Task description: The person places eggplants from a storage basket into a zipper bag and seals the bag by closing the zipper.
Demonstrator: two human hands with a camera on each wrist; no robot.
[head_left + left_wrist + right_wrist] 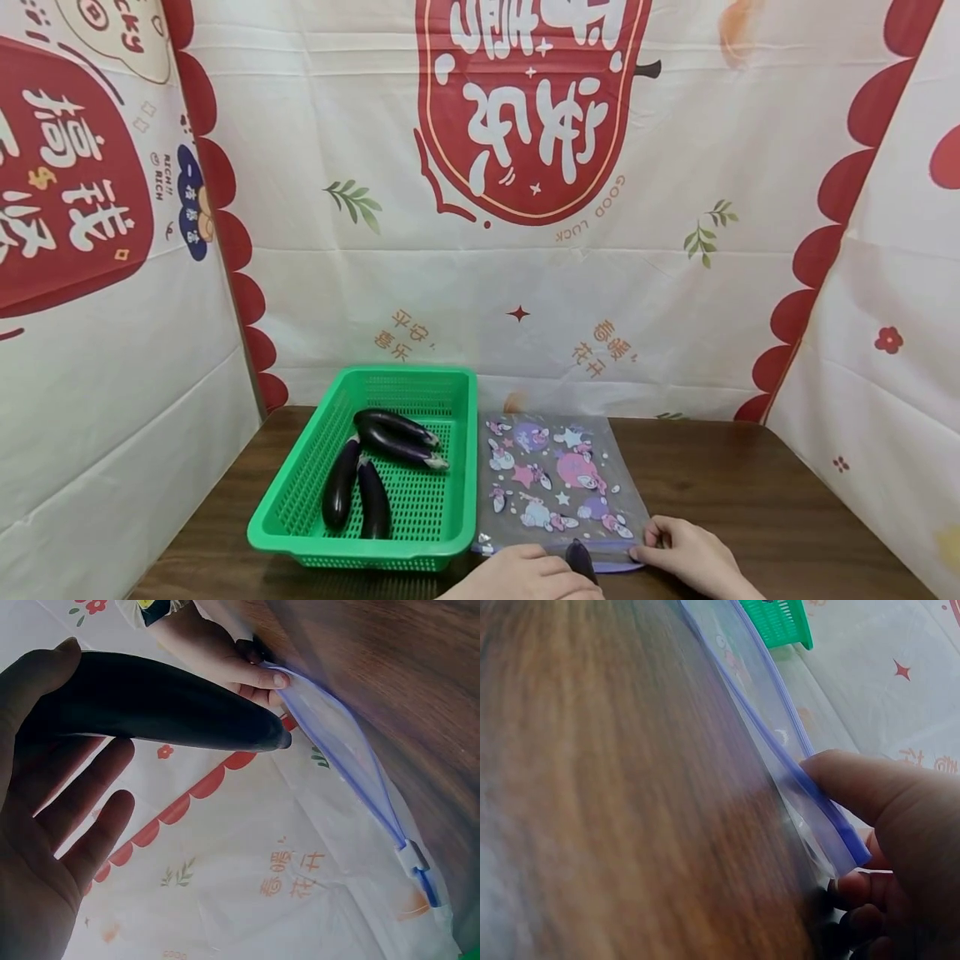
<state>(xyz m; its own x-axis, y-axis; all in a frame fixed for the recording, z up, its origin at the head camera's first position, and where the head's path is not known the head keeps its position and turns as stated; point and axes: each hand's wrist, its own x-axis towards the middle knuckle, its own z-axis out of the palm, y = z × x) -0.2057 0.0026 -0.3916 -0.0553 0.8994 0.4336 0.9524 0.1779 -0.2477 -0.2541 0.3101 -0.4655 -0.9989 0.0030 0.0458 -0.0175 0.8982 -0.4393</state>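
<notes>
My left hand (pixel 528 575) grips a dark purple eggplant (pixel 165 701) between thumb and fingers, its narrow end pointing at the mouth of a clear zip bag (pixel 555 492). Only that eggplant's tip shows in the head view. The bag lies flat, printed with pink and purple cartoon figures. With thumb and fingers my right hand (pixel 693 554) pinches the right corner of its purple zip edge (pixel 780 742). Between the two zip strips the mouth gapes, as the left wrist view shows. A white slider (pixel 412 856) sits toward the zip's other end.
Left of the bag stands a green plastic basket (pixel 463 467) holding several eggplants (pixel 375 500). Both rest on a dark brown wooden table (pixel 720 475). White printed cloth (pixel 525 333) hangs behind the table and along both sides.
</notes>
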